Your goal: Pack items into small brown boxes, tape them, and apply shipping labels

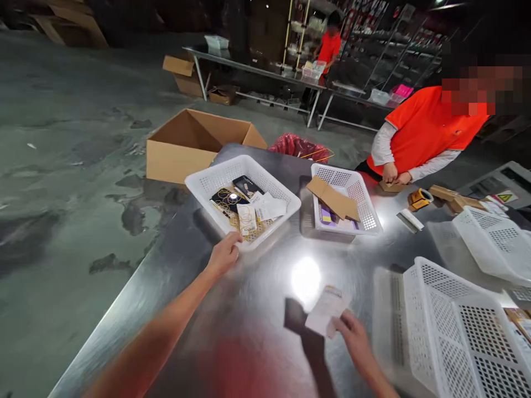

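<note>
My left hand (224, 254) reaches forward and grips the near rim of a white perforated basket (202, 182) on the steel table (257, 287). Inside that basket lie dark phone cases, paper slips and thin gold rings. My right hand (354, 336) is closed on a small white paper slip (327, 310), holding it just above the table near me.
A second white basket (360, 190) with a piece of cardboard (334, 199) stands further back. Stacked white baskets (452, 326) fill the right. A co-worker in an orange vest (423, 132) leans at the far edge, with a tape dispenser (420, 198) beside them. An open carton (188, 145) sits on the floor.
</note>
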{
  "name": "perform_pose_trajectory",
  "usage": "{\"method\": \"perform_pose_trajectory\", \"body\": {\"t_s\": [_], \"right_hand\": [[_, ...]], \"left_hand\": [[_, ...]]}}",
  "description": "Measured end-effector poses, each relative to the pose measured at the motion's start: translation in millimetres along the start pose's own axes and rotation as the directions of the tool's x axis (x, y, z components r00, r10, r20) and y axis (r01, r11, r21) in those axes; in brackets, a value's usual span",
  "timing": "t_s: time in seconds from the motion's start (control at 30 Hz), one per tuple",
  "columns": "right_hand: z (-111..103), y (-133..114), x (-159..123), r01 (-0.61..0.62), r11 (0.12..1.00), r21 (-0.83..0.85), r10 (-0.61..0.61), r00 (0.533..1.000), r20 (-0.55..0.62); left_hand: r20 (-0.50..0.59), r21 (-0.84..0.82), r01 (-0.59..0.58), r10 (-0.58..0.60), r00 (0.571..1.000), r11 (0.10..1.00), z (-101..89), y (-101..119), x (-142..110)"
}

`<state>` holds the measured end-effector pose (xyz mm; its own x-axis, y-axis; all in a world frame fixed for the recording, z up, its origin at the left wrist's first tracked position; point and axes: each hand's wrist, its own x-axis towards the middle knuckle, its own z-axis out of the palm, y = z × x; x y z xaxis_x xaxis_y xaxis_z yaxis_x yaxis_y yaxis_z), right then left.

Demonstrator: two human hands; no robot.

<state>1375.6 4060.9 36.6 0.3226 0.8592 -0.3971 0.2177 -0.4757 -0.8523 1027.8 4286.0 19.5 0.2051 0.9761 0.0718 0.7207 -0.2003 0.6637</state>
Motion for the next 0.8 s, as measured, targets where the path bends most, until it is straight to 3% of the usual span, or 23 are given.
{"method": "perform_pose_trajectory", "body": {"t_s": [0.07,0.17,0.3,0.43,0.5,0.57,0.63,0.7,0.73,0.8], "right_hand": [[12.8,-32.8,4.9,0.073,0.997,-0.001,-0.072,0.995,0.064],[40.1,-68.6,2.2,0.156,0.988,0.021,-0.156,0.959,0.238],[74.9,-78.7,-13.2,0.249,0.968,-0.011,-0.215,0.857,0.468],[98.5,-73.4,-7.2,0.375,0.92,-0.112,-0.222,0.736,0.64],[116.2,-79.7,11.2,0.423,0.896,-0.135,-0.2,0.657,0.727],[144.0,-93.8,36.4,0.476,0.858,-0.192,-0.185,0.636,0.749],[180.9,-112.0,62.0,0.591,0.73,-0.343,-0.198,0.664,0.721],[220.5,-129.1,82.4,0.693,0.52,-0.5,-0.22,0.674,0.706],[238.8,-136.0,89.9,0.719,0.427,-0.548,-0.221,0.671,0.708],[268.7,-145.3,100.3,0.733,0.323,-0.598,-0.205,0.672,0.712]], "left_hand": [[0.039,-0.12,-0.01,0.015,0.999,0.993,-0.1,1.9,-52.6],[0.12,-0.287,0.054,-0.02,0.993,0.956,-1.7,22.8,-119.7],[0.163,-0.472,0.262,-0.209,0.964,0.842,-1.0,67.5,-184.8],[0.246,-0.562,0.497,-0.44,0.863,0.66,12.2,97.5,-227.0],[0.184,-0.601,0.545,-0.562,0.806,0.585,19.8,101.9,-241.5],[0.092,-0.621,0.562,-0.661,0.745,0.546,25.0,101.9,-256.4],[0.021,-0.607,0.574,-0.711,0.702,0.549,29.1,100.7,-275.3],[-0.023,-0.566,0.596,-0.733,0.679,0.57,36.0,100.2,-299.9],[-0.04,-0.547,0.606,-0.741,0.67,0.577,41.7,100.3,-313.7],[-0.063,-0.521,0.615,-0.745,0.665,0.592,58.4,100.3,-342.2]]}}
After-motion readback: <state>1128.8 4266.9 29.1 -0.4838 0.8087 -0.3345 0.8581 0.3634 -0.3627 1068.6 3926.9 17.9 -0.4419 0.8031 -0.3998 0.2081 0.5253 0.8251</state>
